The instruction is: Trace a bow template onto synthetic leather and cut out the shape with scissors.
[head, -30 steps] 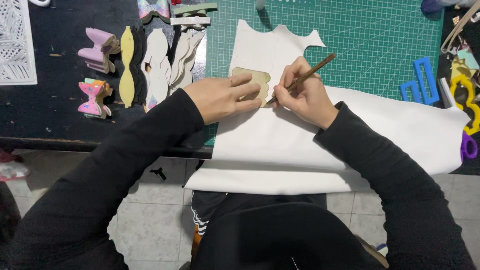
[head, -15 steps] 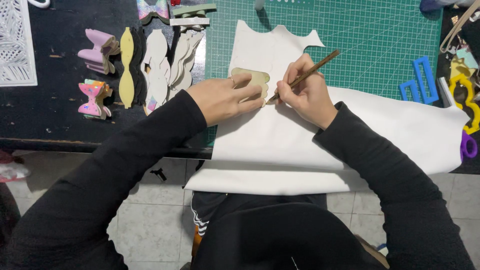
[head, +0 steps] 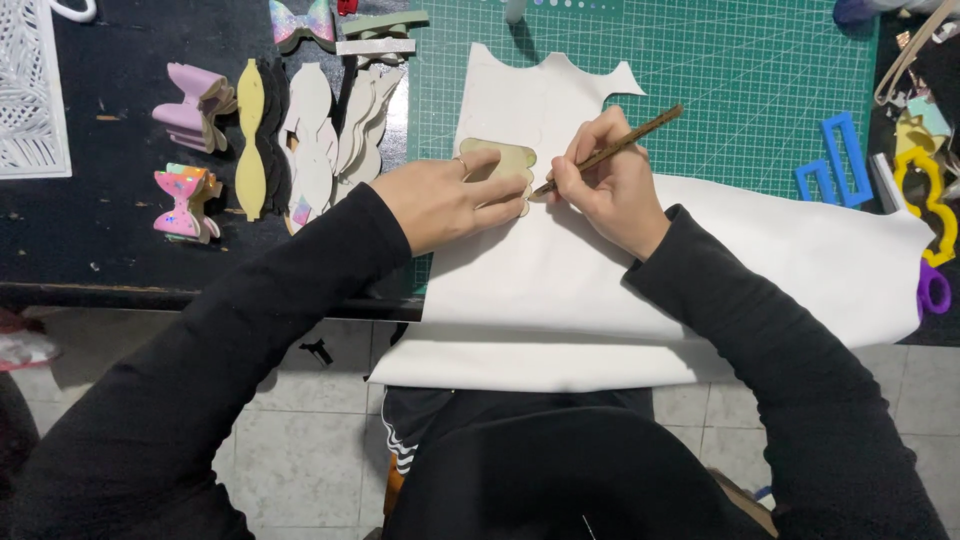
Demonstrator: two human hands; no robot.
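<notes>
A white sheet (head: 600, 290) lies across the middle of the frame, its upper part on a green cutting mat (head: 740, 90) and its lower edge hanging over the front of the black table (head: 110, 250). Near the centre, a tan scalloped template (head: 497, 160) rests flat on the sheet. The left hand (head: 445, 200) lies palm down on the template, fingers spread and pressing on it, gripping nothing. The right hand (head: 610, 190) is closed around a brown pencil (head: 615, 150), whose tip touches the sheet just at the template's right edge while its other end slants toward the upper right.

At upper left of centre, a row of flat cut-outs (head: 310, 130) in yellow, white and beige lies on the table, with a lilac bow (head: 195, 105) and a pink glittery bow (head: 185, 200) further left. A white lattice-patterned panel (head: 30, 100) sits at the far left edge. On the right, blue rectangular frames (head: 835, 160) lie on the mat, and a yellow outline shape (head: 925, 190) with a purple loop (head: 935, 290) below it sits at the right edge.
</notes>
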